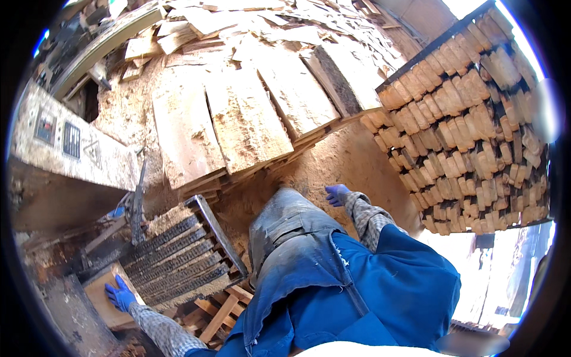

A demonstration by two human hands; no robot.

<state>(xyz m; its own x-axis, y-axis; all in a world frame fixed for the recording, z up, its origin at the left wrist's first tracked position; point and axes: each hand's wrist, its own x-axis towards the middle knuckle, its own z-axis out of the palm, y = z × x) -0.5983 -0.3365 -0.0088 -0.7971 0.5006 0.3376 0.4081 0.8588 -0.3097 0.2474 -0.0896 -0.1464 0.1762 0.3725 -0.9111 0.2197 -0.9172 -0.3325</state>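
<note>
My left hand, in a blue glove, lies with fingers spread on a pale wooden board at the lower left. The board rests at the end of a dark bed of ridged bars, next to a dark metal plate. My right hand, gloved in blue too, hangs beside my worn apron, its fingers partly stretched out and holding nothing.
Ahead lies a stack of rough, sawdust-covered planks. A tall stack of cut wood pieces stands at the right. A machine housing is at the left, and scrap wood lies below the ridged bed.
</note>
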